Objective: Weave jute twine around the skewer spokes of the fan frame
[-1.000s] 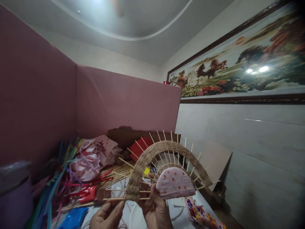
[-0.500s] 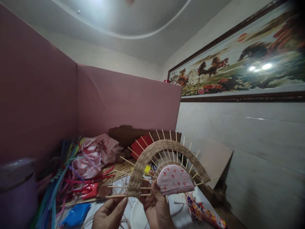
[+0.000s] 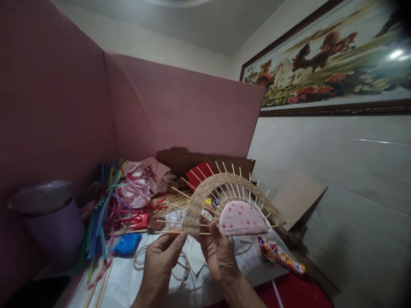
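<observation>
Above the table I hold up a woven fan (image 3: 205, 194) with a wide arched band of twisted cord and thin wooden sticks poking out past it. Its half-round centre (image 3: 241, 219) is covered in pink cloth with red dots. My left hand (image 3: 163, 254) pinches the fan's lower left corner, thumb against the end of the woven band. My right hand (image 3: 218, 250) grips the fan between the outer band and the padded centre, thumb in front. The right hand's other fingers are partly hidden behind the sticks.
Coils of cord (image 3: 184, 271) and a blue packet (image 3: 127, 244) lie on the white table cover (image 3: 123, 278). Crumpled pink cloth (image 3: 136, 190), colourful fuzzy stems (image 3: 98, 231) and a lilac bin (image 3: 53, 226) are at left. A flower-patterned cloth piece (image 3: 279, 256) lies at right.
The view has tilted down, showing more of the table and a red surface at the front. Both hands keep their hold on the fan, which sits a little higher and further right in view.
</observation>
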`<state>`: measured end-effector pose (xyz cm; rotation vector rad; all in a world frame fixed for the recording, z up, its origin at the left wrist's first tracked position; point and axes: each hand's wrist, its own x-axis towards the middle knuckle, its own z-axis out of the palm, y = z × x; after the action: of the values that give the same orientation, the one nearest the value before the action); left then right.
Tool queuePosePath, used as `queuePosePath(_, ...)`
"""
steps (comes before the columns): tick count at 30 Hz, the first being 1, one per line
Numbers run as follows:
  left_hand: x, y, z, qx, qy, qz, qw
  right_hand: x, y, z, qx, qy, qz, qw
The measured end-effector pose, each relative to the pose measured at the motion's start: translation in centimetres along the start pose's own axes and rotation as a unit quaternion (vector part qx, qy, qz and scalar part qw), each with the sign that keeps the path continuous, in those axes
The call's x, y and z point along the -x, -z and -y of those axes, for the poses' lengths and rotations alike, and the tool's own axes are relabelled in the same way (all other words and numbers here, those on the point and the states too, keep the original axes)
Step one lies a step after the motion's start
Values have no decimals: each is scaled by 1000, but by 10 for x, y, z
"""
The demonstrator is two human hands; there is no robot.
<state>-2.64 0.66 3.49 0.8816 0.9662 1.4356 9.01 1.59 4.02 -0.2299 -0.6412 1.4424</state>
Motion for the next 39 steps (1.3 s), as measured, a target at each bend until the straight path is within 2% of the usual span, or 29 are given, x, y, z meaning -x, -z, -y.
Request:
queuePosePath(4,1,-1,0,-10,1,-4,1000,-1,2,-2,43,-18,-19,999)
queuePosePath(9,-1,3,5,3,6,19,1000,-1,0,1,57,-8,-25,998)
queuePosePath(14,-2,7,5,-57,-44,21,997,-3,0,3,59,-7,-26,998)
queuePosePath(19,1,5,-3,-117,-87,-2,989,-5,3,4,68,-3,-28,997)
queuePosePath(23,3,2,-7,-170,-141,-17,975,-5,2,5,70,-3,-26,997)
queuePosePath(28,1,6,0,-244,-188,-7,952,-5,3,3,77,-2,-40,996)
queuePosePath(31,0,11,4,-310,-249,6,917,-6,5,1,79,-9,-41,996)
queuePosePath(33,0,14,4,-360,-304,10,882,-6,7,1,77,-12,-45,996)
queuePosePath(35,0,16,0,-422,-368,15,828,-6,7,2,76,-8,-53,996)
queuePosePath(39,-3,21,-13,-544,-472,18,693,-7,6,5,92,-1,-60,994)
